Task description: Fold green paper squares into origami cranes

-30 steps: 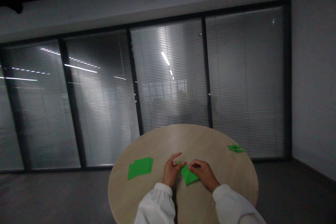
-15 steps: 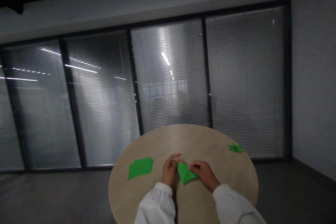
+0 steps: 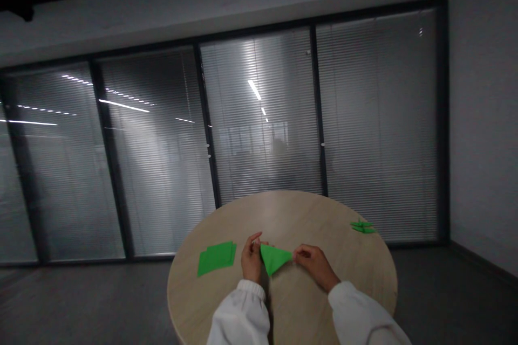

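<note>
Between my hands is a sheet of green paper (image 3: 274, 259) folded into a triangle, one point facing me. My left hand (image 3: 251, 260) grips its left corner, the index finger raised away from it. At the opposite side, my right hand (image 3: 313, 263) pinches the right corner between thumb and fingertips. The paper appears held just above the round wooden table (image 3: 299, 312); whether its lower point touches the top I cannot tell.
A few green paper sheets (image 3: 216, 257) lie stacked unevenly on the table's left. Small folded green paper pieces (image 3: 362, 227) rest near its right edge. Glass panels with blinds (image 3: 263, 172) stand behind the table.
The green paper has moved left and its shape has gone from a creased, partly opened fold to a flatter triangle. My left hand has shifted slightly left; my right hand now holds the far corner.
</note>
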`<state>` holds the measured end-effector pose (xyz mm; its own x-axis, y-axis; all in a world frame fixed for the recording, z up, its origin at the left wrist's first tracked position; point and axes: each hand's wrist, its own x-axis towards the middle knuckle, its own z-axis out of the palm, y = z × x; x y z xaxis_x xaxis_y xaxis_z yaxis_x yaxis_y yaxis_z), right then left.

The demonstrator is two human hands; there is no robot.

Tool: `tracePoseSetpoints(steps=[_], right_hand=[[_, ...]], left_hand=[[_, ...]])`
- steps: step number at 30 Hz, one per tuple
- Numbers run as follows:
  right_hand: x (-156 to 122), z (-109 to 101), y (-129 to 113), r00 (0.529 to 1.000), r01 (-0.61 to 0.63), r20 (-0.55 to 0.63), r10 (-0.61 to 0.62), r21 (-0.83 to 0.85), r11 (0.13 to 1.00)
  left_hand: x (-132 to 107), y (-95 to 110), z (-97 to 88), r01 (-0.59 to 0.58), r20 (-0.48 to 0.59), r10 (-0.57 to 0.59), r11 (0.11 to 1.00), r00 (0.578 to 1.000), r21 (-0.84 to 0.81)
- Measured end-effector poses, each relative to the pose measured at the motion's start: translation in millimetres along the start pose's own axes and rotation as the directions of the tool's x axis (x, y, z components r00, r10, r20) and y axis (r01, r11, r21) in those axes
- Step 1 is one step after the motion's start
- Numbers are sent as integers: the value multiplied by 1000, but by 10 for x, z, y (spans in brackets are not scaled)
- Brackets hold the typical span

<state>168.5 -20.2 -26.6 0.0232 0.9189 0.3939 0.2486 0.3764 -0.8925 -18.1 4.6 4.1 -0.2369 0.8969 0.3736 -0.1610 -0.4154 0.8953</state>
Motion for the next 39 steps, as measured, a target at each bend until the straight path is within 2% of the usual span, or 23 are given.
tracePoseSetpoints(steps=[3, 5, 10, 13, 17, 21, 28, 33, 35, 39], right_hand=[[10, -26, 5, 1000, 1, -31, -1, -1, 1000], [11, -45, 0, 998, 6, -68, -5, 17, 1000], [4, -54, -3, 986, 71, -156, -58, 76, 995], [8, -29, 7, 985, 114, -145, -96, 117, 987], [16, 8, 23, 996, 60, -69, -51, 145, 988], [31, 9, 63, 998, 17, -59, -11, 115, 993], [85, -59, 158, 986, 38, -168, -21, 97, 995], [86, -59, 103, 988, 85, -140, -61, 175, 981], [60, -41, 45, 992, 105, -85, -90, 193, 975], [0, -18, -64, 993, 115, -12, -115, 231, 966]], left_hand=[[39, -67, -49, -9, -98, 12, 999, 995, 31], [67, -120, -81, -7, -115, 13, 999, 993, 52], [85, -185, -86, 50, -39, -47, 997, 998, 61], [80, -187, -62, 114, -14, -114, 994, 993, -4], [75, -194, -40, 219, 1, -219, 975, 976, -27], [57, -213, -12, 273, 85, -268, 961, 960, -50], [22, -218, 15, 199, 261, -227, 971, 938, 130], [-40, -158, 73, 24, 332, -96, 976, 938, 217], [-66, -138, 97, -2, 394, -100, 968, 914, 250], [-96, -146, 122, 37, 528, -182, 961, 830, 273]])
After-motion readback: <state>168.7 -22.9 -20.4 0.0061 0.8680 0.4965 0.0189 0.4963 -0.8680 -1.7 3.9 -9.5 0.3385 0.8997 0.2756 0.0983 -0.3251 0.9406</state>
